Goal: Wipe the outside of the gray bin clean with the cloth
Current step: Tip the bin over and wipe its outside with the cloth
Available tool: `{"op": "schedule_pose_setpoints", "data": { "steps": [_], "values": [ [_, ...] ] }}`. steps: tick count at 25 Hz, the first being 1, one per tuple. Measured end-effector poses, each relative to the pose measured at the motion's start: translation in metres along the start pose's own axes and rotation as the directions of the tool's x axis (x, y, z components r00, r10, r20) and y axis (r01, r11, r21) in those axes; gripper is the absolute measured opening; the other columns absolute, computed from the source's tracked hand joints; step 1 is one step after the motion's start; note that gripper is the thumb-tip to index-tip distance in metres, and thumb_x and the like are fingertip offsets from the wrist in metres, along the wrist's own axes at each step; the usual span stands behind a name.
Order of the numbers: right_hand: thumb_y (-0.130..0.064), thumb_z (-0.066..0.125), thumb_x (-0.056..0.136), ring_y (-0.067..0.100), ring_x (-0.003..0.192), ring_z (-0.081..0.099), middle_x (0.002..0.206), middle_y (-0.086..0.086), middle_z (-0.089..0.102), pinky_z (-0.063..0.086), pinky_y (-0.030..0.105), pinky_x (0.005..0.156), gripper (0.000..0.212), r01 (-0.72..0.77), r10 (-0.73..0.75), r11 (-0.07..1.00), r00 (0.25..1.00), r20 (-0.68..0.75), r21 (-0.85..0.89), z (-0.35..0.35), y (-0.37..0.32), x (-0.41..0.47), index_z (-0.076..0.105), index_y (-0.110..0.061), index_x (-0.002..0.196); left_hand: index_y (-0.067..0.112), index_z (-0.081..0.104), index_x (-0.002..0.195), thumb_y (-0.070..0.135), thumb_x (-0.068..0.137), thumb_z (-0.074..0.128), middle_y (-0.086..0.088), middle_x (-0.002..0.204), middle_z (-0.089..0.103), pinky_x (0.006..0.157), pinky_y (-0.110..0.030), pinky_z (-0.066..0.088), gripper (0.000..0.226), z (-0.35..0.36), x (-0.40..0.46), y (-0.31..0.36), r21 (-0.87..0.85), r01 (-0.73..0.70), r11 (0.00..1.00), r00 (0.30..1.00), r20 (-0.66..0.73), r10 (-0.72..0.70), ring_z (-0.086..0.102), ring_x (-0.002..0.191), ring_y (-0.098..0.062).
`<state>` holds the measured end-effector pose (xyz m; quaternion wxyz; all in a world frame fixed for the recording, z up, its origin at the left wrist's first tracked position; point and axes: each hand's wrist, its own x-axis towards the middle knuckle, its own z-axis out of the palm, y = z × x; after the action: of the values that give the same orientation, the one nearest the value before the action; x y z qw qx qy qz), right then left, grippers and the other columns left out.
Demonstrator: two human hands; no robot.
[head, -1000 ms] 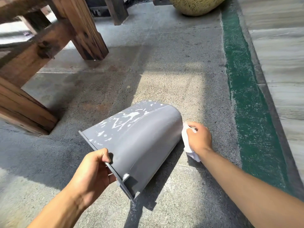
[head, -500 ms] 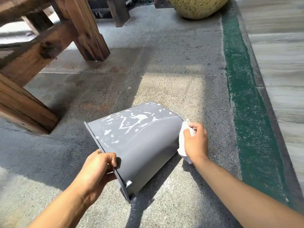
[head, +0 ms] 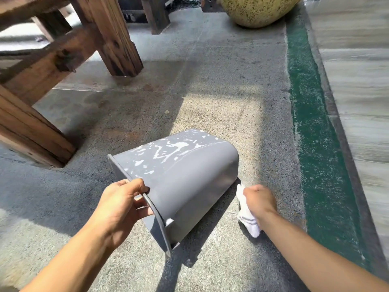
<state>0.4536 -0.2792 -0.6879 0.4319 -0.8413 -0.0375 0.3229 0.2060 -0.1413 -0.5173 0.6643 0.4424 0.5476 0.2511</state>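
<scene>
gray bin point(head: 181, 182) on its side on the concrete floor point(head: 221, 98), inside hidden | left hand point(head: 122, 205) clamped on its rim | right hand point(head: 260, 202) closed around white cloth point(head: 246, 213) beside the bin's base; contact unclear

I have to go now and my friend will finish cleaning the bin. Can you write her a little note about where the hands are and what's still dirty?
Left hand: gripping the rim of the gray bin, which lies on its side on the concrete floor, open end toward you.
Right hand: closed around the white cloth, down by the bin's base end; whether the cloth touches the bin can't be told.
Done: the near side looks mostly clean.
Left: white splatter marks cover the upper face; wipe those, then turn the bin to check the hidden sides.
</scene>
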Motion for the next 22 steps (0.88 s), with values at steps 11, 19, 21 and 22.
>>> {"op": "schedule_pose_setpoints", "data": {
  "steps": [11, 19, 21, 22],
  "values": [
    [-0.025, 0.063, 0.08, 0.022, 0.075, 0.065, 0.087, -0.001, 0.071, 0.048, 0.028, 0.062, 0.009, 0.263, -0.272, 0.957, 0.96, -0.068, -0.123, 0.02, -0.059, 0.002, 0.064, -0.024, 0.072, 0.012, 0.044, 0.073, -0.004, 0.075, 0.043, -0.007, 0.075, 0.039, 0.044, -0.035, 0.059, 0.016, -0.013, 0.008, 0.001, -0.008, 0.165, 0.986, 0.985, -0.045, -0.165, 0.044, 0.054, -0.02],
    [-0.015, 0.068, 0.085, 0.024, 0.088, 0.075, 0.098, 0.003, 0.076, 0.06, 0.032, 0.066, 0.013, 0.259, -0.228, 0.845, 0.966, -0.122, 0.469, 0.007, -0.117, 0.029, 0.074, -0.017, 0.097, 0.012, 0.04, 0.066, -0.006, 0.079, 0.038, -0.004, 0.063, 0.042, 0.041, -0.035, 0.058, 0.022, -0.001, -0.003, 0.001, -0.012, 0.217, 0.976, 0.976, 0.01, -0.217, 0.044, 0.03, -0.012],
    [-0.004, 0.066, 0.088, 0.019, 0.083, 0.074, 0.096, 0.003, 0.075, 0.061, 0.033, 0.066, 0.017, 0.235, -0.21, 0.696, 0.97, -0.12, 0.679, -0.007, -0.128, 0.022, 0.073, -0.012, 0.102, 0.012, 0.039, 0.067, -0.005, 0.08, 0.036, -0.001, 0.05, 0.048, 0.043, -0.039, 0.06, 0.022, 0.0, -0.005, 0.002, -0.063, 0.255, 0.965, 0.966, 0.046, -0.253, 0.051, 0.031, -0.015],
    [-0.002, 0.066, 0.089, 0.017, 0.082, 0.074, 0.098, 0.004, 0.075, 0.062, 0.034, 0.067, 0.018, 0.227, -0.215, 0.654, 0.97, -0.111, 0.722, -0.012, -0.13, 0.017, 0.072, -0.011, 0.104, 0.012, 0.04, 0.068, -0.003, 0.081, 0.037, -0.001, 0.048, 0.052, 0.045, -0.041, 0.061, 0.02, -0.001, -0.006, 0.003, -0.091, 0.276, 0.957, 0.96, 0.071, -0.271, 0.056, 0.033, -0.018]
  ]
}}
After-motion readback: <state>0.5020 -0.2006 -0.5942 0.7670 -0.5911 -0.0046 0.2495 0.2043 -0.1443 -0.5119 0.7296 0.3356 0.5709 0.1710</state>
